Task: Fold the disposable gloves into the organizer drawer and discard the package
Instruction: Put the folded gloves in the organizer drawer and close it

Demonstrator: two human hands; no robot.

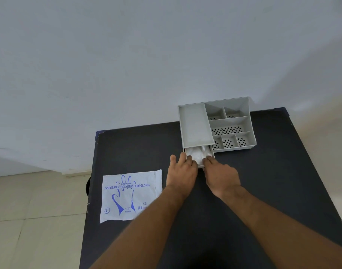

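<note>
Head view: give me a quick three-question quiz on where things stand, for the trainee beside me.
1. True or false: the glove package lies inside the organizer.
2. Which holds the gloves? A) a perforated compartment B) the pulled-out drawer C) the flat top tray
3. Fill in: both the left hand and the right hand have their fingertips on the ____.

Key:
1. False; it lies flat on the black table, left of the hands.
2. B
3. gloves
</note>
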